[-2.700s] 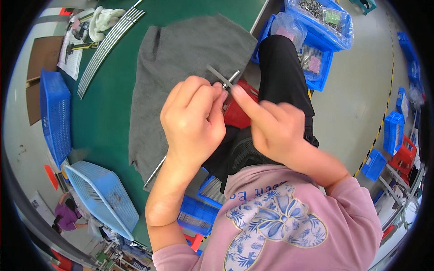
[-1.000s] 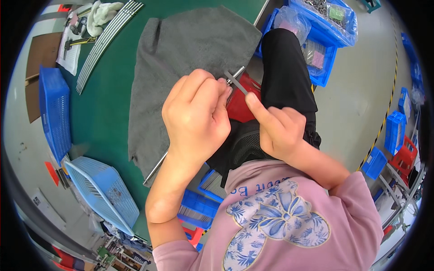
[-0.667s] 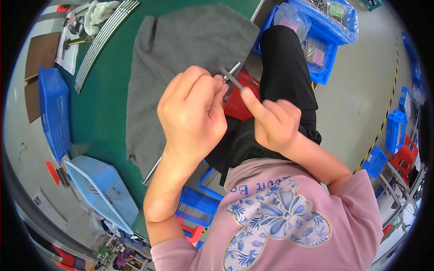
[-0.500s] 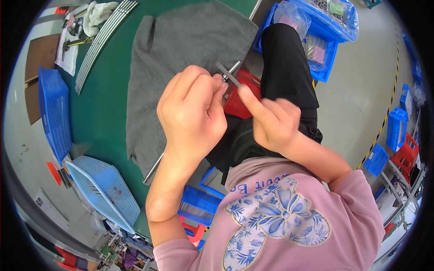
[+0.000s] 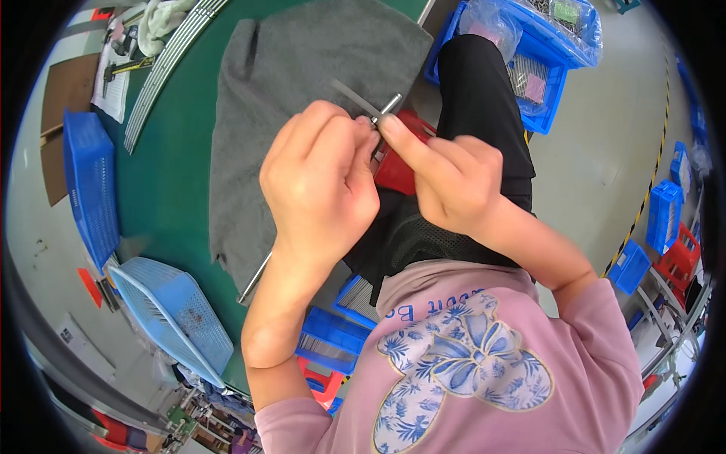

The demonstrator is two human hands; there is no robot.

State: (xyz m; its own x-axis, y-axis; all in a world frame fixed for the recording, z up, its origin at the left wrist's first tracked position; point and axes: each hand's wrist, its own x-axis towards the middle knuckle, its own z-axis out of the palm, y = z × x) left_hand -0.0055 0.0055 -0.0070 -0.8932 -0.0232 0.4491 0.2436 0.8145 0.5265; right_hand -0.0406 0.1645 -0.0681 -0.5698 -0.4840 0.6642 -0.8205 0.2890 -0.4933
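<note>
My left hand [image 5: 318, 178] is closed around a slim shiny metal rod [image 5: 392, 104]. One end of the rod sticks out past my fingertips, and its other end shows below my left wrist at the cloth's edge. In my right hand [image 5: 457, 178] is a thin flat grey file [image 5: 354, 96], its forefinger stretched along it. The file lies across the rod close to my left fingertips; its handle end is hidden in my right hand. Under my hands a dark grey cloth [image 5: 302, 60] covers part of the green table [image 5: 159, 181].
Several long metal rods [image 5: 168, 72] lie at the far left beside a caliper [image 5: 125, 68]. Blue baskets [image 5: 178, 314] stand along the left edge. Blue bins [image 5: 556, 94] with small rods sit at the far right, beyond my knee. A red stool [image 5: 397, 170] is below my hands.
My right hand has moved up and left, so the file reaches farther across the rod. My left hand stays nearly in place, still gripping the rod.
</note>
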